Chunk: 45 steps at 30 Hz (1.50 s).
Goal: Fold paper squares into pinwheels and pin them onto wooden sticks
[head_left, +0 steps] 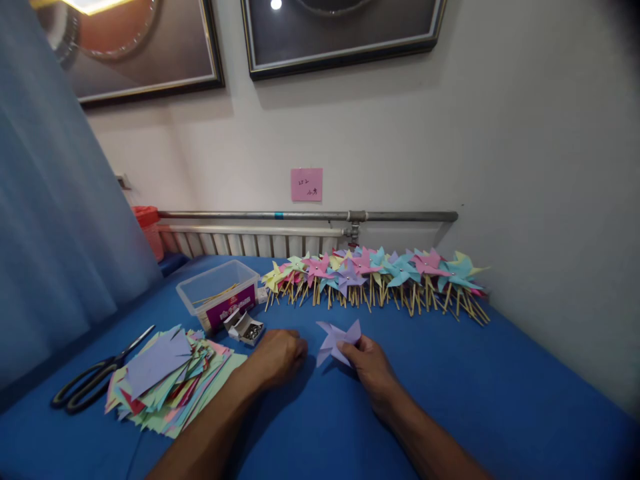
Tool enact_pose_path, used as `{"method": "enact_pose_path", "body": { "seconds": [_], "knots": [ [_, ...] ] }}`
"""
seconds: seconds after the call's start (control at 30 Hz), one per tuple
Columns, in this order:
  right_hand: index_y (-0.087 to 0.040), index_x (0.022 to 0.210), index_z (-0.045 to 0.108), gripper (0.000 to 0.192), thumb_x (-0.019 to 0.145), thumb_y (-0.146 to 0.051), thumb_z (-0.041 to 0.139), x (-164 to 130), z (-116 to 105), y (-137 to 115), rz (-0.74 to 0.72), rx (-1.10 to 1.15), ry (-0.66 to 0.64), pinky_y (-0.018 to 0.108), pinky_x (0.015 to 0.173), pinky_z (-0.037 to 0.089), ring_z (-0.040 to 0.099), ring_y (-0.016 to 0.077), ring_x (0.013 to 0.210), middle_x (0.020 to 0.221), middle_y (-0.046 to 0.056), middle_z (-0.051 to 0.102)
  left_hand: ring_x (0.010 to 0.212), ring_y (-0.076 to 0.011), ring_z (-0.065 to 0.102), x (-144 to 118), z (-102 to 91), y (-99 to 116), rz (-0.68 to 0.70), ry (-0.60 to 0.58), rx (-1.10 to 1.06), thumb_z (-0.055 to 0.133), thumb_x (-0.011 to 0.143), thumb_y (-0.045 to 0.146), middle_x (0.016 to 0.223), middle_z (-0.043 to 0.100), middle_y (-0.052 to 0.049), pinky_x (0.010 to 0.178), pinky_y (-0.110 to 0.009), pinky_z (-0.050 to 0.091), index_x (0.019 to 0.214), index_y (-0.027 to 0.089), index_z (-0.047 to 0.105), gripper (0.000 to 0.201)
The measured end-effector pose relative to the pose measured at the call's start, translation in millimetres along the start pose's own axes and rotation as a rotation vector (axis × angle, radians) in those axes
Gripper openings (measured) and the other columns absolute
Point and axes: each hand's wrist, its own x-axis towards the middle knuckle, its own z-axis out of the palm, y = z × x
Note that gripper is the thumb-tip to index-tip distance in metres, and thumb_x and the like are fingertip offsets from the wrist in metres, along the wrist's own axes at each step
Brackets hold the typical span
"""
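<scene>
A purple paper pinwheel [331,342], folded into pointed blades, is pinched between the thumb and fingers of my right hand [369,367]. No stick shows on it. To its left, my left hand [280,353] is closed with its fingers curled; whatever they may hold is hidden. Just behind that hand stands an open little box of metal tacks [254,331]. Beyond it sits a clear plastic tub [200,283] with a purple label and a few thin sticks inside. A stack of coloured cut paper sheets [157,363] lies left of my left forearm.
Black-handled scissors [95,380] lie at the left on the blue cloth [440,400]. Along the back runs a row of pinwheels on sticks [367,270]. Behind are a radiator [250,241], a metal pipe [310,216] and the wall. A blue curtain [55,200] hangs at the left.
</scene>
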Motion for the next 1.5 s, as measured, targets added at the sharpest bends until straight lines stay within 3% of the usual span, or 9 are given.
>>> {"method": "enact_pose_path", "body": {
  "seconds": [0.17,0.43,0.57,0.87,1.5],
  "knots": [
    [-0.015,0.092,0.075,0.033,0.066,-0.035,0.076,-1.1,0.0,-1.2,0.006,0.011,0.000,0.030,0.066,0.051,0.066,0.0204,0.069,0.084,0.007,0.079,0.078,-0.0220,0.067,2.2,4.5,3.5,0.039,-0.027,0.185,0.048,0.092,0.023,0.089,0.071,-0.010,0.068,-0.031,0.046,0.087,0.019,0.072,0.024],
    [-0.017,0.082,0.073,0.024,0.065,-0.033,0.075,-0.3,0.4,-1.7,-0.015,-0.003,0.006,0.029,0.065,0.049,0.065,0.0199,0.068,0.078,0.005,0.077,0.084,-0.0290,0.069,4.9,4.5,5.1,0.017,-0.054,0.212,0.050,0.092,0.026,0.093,0.071,-0.015,0.074,-0.039,0.049,0.089,0.015,0.070,0.023],
    [-0.018,0.082,0.072,0.024,0.067,-0.035,0.074,0.8,-1.5,-0.4,-0.009,-0.032,0.007,0.029,0.064,0.049,0.065,0.0202,0.068,0.077,0.004,0.076,0.083,-0.0271,0.070,4.6,5.6,6.1,0.020,-0.056,0.187,0.046,0.093,0.022,0.091,0.071,-0.014,0.073,-0.037,0.049,0.089,0.016,0.070,0.026],
    [-0.015,0.093,0.075,0.037,0.064,-0.038,0.076,2.3,-0.6,1.0,-0.019,-0.023,0.014,0.030,0.066,0.051,0.068,0.0238,0.075,0.085,0.007,0.078,0.089,-0.0235,0.069,3.0,6.6,5.5,-0.031,-0.031,0.050,0.053,0.087,0.019,0.097,0.072,-0.009,0.073,-0.031,0.046,0.091,0.020,0.069,0.016],
    [-0.018,0.082,0.072,0.026,0.065,-0.037,0.074,-1.0,0.6,-2.7,-0.016,-0.028,0.014,0.030,0.066,0.050,0.067,0.0237,0.073,0.075,0.005,0.076,0.085,-0.0212,0.068,3.0,5.5,7.7,0.026,-0.057,0.031,0.054,0.090,0.019,0.096,0.072,-0.009,0.072,-0.029,0.046,0.091,0.020,0.071,0.017]
  ]
}}
